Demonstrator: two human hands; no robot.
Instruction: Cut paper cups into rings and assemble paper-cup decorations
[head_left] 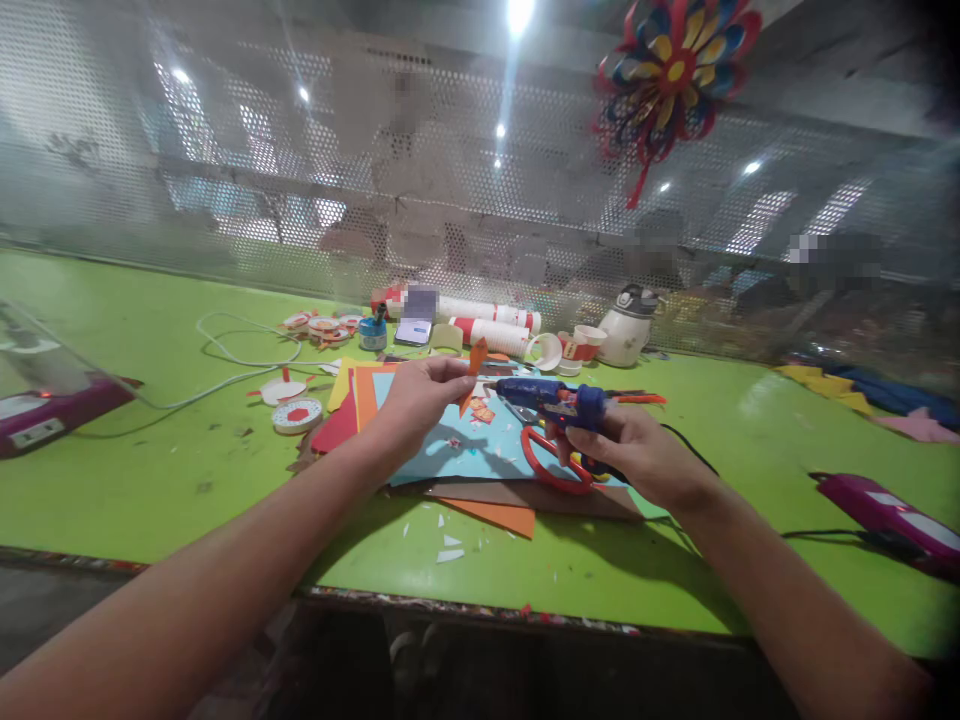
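Between the thumb and fingers of my left hand (424, 400) is a small orange paper piece (478, 357), held upright. My right hand (649, 450) grips a blue hot glue gun (544, 397) by its handle, nozzle pointing left at the paper piece. I cannot tell whether the nozzle touches it. Under both hands lies a light blue sheet (427, 455) on a stack of coloured paper. Red-handled scissors (551, 470) rest on the sheet below the glue gun, partly hidden by my right hand. A small red and orange cutout (480, 410) lies on the sheet.
Paper cups (491, 337), a phone (415, 325), a blue jar (372, 333) and a white jug (626, 325) stand at the back. Round paper pieces (297, 416) lie left. Purple power strips (67, 415) sit on either side, with cables across the green table (225, 500).
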